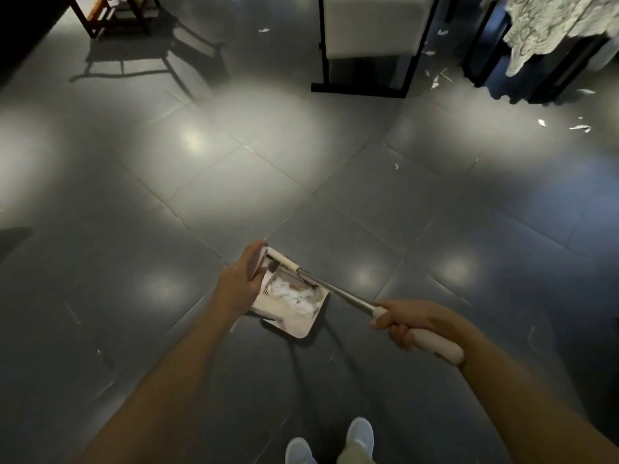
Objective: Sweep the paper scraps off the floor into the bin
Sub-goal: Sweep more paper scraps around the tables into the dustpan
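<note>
My left hand (pixel 242 279) grips the top of a pale pink dustpan handle (pixel 258 264). The dustpan (pixel 301 324) hangs just above the grey tiled floor and holds a heap of white paper scraps (pixel 294 294). My right hand (pixel 405 321) grips the pale grip of a broom (pixel 435 341). Its metal shaft (pixel 338 293) runs up-left across the pan; the broom head (pixel 283 259) lies against the pan's handle. Loose scraps lie on the floor far right (pixel 579 127) and by the furniture legs (pixel 434 82). No bin is in view.
A white-seated stool with a black frame (pixel 368 45) stands at the top centre. To the right a black-legged table carries a lace cloth (pixel 552 31). A wooden stool (pixel 110 11) is at the top left. My feet in pale shoes (pixel 360 433) show at the bottom.
</note>
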### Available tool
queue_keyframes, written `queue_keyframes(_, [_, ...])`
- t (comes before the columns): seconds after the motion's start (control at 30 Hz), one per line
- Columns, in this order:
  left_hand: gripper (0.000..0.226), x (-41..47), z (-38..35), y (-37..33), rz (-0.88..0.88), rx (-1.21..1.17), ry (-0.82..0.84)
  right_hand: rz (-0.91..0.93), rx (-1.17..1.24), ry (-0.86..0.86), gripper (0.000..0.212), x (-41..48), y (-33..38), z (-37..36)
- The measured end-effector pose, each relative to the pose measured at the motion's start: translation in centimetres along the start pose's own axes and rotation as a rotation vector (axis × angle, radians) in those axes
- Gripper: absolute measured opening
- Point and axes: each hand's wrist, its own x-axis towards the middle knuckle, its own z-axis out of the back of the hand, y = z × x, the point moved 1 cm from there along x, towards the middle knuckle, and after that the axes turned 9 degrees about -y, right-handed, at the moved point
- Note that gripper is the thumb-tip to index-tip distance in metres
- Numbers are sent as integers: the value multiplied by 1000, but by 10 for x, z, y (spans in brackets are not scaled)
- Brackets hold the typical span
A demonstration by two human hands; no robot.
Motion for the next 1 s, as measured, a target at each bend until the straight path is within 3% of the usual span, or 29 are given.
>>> queue_keyframes(0.1, [48, 23, -7, -15, -20, -83, -11, 81, 112, -62, 22, 8, 18, 19])
queue_keyframes(0.23, [50, 77, -29, -37, -59, -34, 8, 156, 194, -186, 37, 27, 50, 69])
queue_keyframes(0.63, [51, 311, -123, -144, -155, 5, -2, 189, 393, -436, 47, 102, 213, 301])
queue_keyframes(0.77, [50, 394, -158, -174, -153, -10, 40, 162, 454, -455, 60, 140, 268, 362])
queue_keyframes(0.83, [48, 437, -180, -187, -164, -24, 80, 130, 468, -455, 55, 161, 298, 391])
queue_keyframes(0.93, [47, 498, -214, -201, -184, -47, 164, 93, 485, -468, 30, 192, 340, 428])
queue_keyframes(1.0, [47, 533, -235, -210, -195, -52, 220, 74, 503, -472, 29, 209, 363, 447])
